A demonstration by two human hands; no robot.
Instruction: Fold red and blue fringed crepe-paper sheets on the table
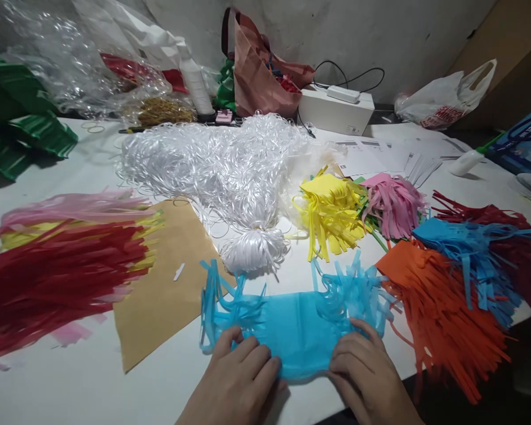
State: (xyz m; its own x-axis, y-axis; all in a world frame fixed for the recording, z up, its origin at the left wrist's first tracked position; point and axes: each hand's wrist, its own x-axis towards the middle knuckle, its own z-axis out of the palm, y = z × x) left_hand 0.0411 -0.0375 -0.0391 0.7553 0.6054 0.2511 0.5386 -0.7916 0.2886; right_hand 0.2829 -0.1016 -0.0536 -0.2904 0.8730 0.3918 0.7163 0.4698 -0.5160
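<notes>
A light blue fringed tissue paper sheet (pixel 294 330) lies on the table in front of me, its middle uncut and its left and right ends cut into curling strips. My left hand (pixel 241 375) grips its near left edge with curled fingers. At the near right edge, my right hand (pixel 363 366) pinches the same sheet, the thumb partly hidden. Just beyond the sheet rests a tied bundle of white string (pixel 254 248). Orange fringed paper (pixel 438 307) sits close to the right of my right hand.
Red fringed paper (pixel 71 271) and a brown paper sheet (pixel 159 283) lie to the left. Yellow (pixel 334 206), pink (pixel 393 203) and darker blue fringed bundles (pixel 473 248) stand right. Behind are a white box (pixel 336 112), a reddish bag (pixel 259 77) and a spool (pixel 192 82).
</notes>
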